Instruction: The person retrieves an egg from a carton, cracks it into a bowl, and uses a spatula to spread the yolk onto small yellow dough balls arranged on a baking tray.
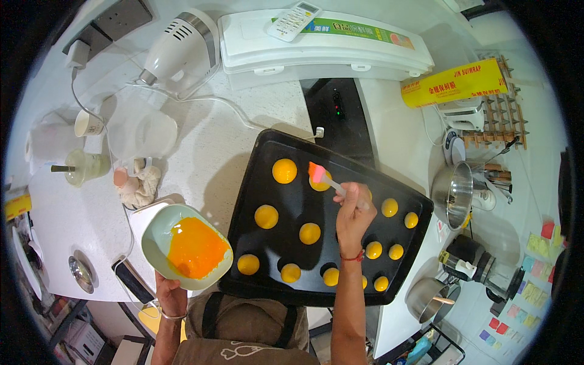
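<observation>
My left hand [171, 292] grips the near rim of a pale green bowl [156, 223], tilted and holding orange-yellow egg wash [198, 246]. In my right hand [356, 214] is a pastry brush [319, 174] with a pink-orange head and a clear handle. Its head is at a round dough ball [320, 183] in the far row, covering part of it. Several round yellow dough balls [266, 216] sit in rows on a black baking tray [273, 292]. The far left ball [284, 171] looks glossy. My right hand and forearm hide part of the tray.
Eggshells [127, 182] lie on a crumpled cloth left of the tray. A phone [133, 280] with a cable rests near the counter's front edge. Behind are a hand mixer [182, 50] and a white cling-film box [246, 45]. Steel bowls [451, 196] and a blender [483, 269] stand at right.
</observation>
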